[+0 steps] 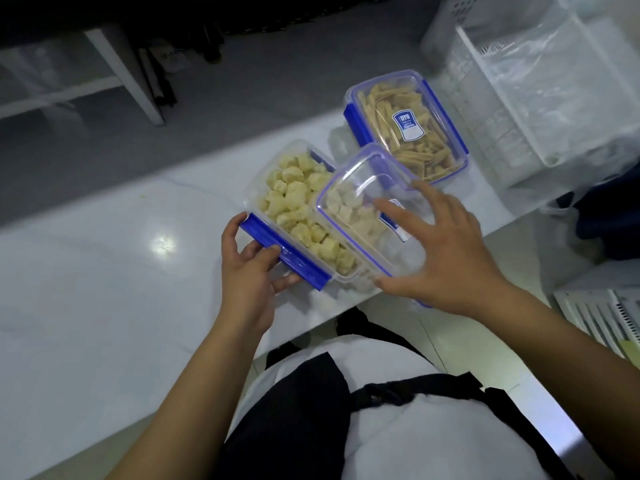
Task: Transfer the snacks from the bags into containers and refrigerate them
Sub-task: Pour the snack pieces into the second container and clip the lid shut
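The left hand (247,268) holds the blue clip at the near end of an open container (294,209), fingers curled round it. The right hand (446,251) has its grip clamped on a clear lid (363,199) with a blue seal, thumb at the near edge and fingers spread on top; the lid lies tilted over the right half of this container, in the middle of the frame. Inside are pale yellow snack cubes (291,195). A second container (405,126), closed, with stick-shaped snacks, stands just beside it toward the upper right. So I count two containers and two lids. Both stand on a white glossy tabletop (104,289). At the upper right is a white basket (519,109) with clear plastic bags (568,64). Grey floor (69,150) shows at the upper left.
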Motion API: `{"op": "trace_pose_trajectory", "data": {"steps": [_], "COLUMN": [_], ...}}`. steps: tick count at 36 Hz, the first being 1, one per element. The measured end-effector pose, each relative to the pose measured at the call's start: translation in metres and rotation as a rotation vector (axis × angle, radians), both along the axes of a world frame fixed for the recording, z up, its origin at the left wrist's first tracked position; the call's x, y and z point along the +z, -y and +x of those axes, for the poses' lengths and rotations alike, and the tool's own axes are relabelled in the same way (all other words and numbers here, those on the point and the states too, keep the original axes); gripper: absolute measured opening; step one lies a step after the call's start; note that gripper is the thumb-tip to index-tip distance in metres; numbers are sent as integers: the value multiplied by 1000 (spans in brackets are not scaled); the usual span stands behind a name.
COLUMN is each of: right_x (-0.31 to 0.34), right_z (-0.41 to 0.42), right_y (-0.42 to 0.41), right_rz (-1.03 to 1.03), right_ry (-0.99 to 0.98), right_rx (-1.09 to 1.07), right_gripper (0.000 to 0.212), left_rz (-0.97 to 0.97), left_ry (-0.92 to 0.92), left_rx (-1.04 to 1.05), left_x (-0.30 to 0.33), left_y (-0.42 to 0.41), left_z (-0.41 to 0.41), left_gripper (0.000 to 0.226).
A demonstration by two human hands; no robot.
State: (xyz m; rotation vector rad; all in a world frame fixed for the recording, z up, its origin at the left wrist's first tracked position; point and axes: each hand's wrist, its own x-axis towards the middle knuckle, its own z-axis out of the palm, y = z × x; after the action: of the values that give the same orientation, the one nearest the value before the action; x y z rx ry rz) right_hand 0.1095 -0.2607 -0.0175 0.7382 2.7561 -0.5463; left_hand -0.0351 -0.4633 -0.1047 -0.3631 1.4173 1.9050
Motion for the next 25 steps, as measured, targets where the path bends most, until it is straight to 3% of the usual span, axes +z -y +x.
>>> {"op": "trace_pose_trajectory", "data": {"steps": [11, 25], "right_x": [1, -20], "right_z": [77, 23], "right_y": [-10, 11], "right_rz": [95, 17], "right_ry": [85, 128], "right_rx": [8, 86], "right_gripper": [101, 101], "left_rz": [-18, -50], "left_ry": [-7, -7], "left_rx": [3, -10], "left_x": [6, 5], "left_y": [-15, -18], "left_z": [-9, -11], "left_gripper": [62, 64]}}
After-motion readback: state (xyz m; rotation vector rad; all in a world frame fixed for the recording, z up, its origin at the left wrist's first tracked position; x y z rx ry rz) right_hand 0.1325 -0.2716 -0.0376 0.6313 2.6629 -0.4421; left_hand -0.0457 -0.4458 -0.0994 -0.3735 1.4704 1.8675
